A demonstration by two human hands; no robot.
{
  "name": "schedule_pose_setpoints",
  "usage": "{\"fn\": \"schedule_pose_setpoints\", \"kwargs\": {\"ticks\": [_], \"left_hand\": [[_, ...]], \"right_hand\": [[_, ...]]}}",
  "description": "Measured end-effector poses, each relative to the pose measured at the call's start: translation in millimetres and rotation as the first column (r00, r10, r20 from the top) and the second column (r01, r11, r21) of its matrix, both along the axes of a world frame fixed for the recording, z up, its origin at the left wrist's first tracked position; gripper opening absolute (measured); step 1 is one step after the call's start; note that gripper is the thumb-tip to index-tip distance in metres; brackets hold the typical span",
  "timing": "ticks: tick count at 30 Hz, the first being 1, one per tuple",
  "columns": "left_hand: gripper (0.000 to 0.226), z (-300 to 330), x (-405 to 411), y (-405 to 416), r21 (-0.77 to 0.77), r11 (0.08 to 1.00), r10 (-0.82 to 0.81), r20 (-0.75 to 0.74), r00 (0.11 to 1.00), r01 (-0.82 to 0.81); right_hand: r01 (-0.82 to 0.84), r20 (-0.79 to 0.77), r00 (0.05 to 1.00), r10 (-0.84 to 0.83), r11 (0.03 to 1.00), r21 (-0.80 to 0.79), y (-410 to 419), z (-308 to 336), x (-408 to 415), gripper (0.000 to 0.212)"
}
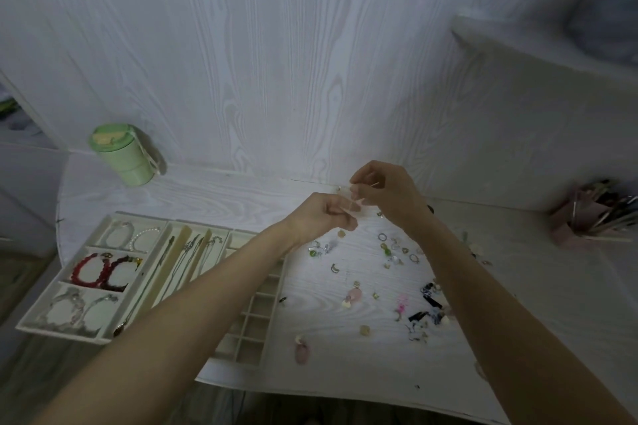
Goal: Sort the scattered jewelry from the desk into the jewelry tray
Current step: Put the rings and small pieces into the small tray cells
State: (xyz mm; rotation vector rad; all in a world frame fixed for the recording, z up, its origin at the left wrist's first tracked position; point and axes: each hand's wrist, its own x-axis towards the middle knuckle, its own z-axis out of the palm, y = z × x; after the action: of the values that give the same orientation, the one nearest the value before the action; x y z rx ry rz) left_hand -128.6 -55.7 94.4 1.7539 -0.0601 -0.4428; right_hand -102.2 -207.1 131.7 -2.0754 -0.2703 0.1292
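both hands, left hand (322, 217) and right hand (386, 193), pinch 1 thin pale earring (352, 203) (blurred) above the wood-grain counter (214, 190), beside the compartmented tray (86, 335).

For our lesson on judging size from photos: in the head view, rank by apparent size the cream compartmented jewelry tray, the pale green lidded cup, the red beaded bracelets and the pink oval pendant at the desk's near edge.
1. Cream compartmented jewelry tray
2. Pale green lidded cup
3. Red beaded bracelets
4. Pink oval pendant

Wide-angle distortion makes this apparent size only.

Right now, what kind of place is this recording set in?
Probably a bedroom or dressing corner at home: a white wood-grain desk against a matching wall, a jewelry tray holding bracelets, and a pink holder of small tools.
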Motion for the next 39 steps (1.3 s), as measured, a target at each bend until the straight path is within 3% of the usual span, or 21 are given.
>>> {"fn": "schedule_pose_setpoints", "kwargs": {"ticks": [4,7,12,18,27,39], "left_hand": [[0.018,-11,-1,11,0.091,0.993,0.073,0.011,0.997,-0.074],[0.016,-23,-6,28,0.112,0.971,0.219,-0.071,0.973,-0.21],[0.029,-33,-25,53,0.058,0.947,0.32,-0.08,0.944,-0.316],[0.036,-30,-48,91,0.115,0.899,0.426,-0.001,0.905,-0.423],[0.02,-45,-96,145,0.024,0.877,0.479,-0.124,0.869,-0.48],[0.019,-80,-138,187,0.091,0.851,0.526,-0.117,0.843,-0.518]], "right_hand": [[0.098,-0.159,0.986,-0.056,0.958,0.27,-4,-4,-2,0.007],[0.139,-0.256,0.965,-0.054,0.935,0.326,-1,-14,-4,0.012],[0.162,-0.303,0.951,-0.056,0.927,0.338,17,-30,-6,0.019],[0.08,-0.304,0.953,0.013,0.953,0.292,54,-37,-15,0.02],[0.003,-0.356,0.929,0.097,0.963,0.269,116,-59,-30,0.022],[-0.108,-0.381,0.902,0.203,0.961,0.255,168,-75,-55,0.022]]}}
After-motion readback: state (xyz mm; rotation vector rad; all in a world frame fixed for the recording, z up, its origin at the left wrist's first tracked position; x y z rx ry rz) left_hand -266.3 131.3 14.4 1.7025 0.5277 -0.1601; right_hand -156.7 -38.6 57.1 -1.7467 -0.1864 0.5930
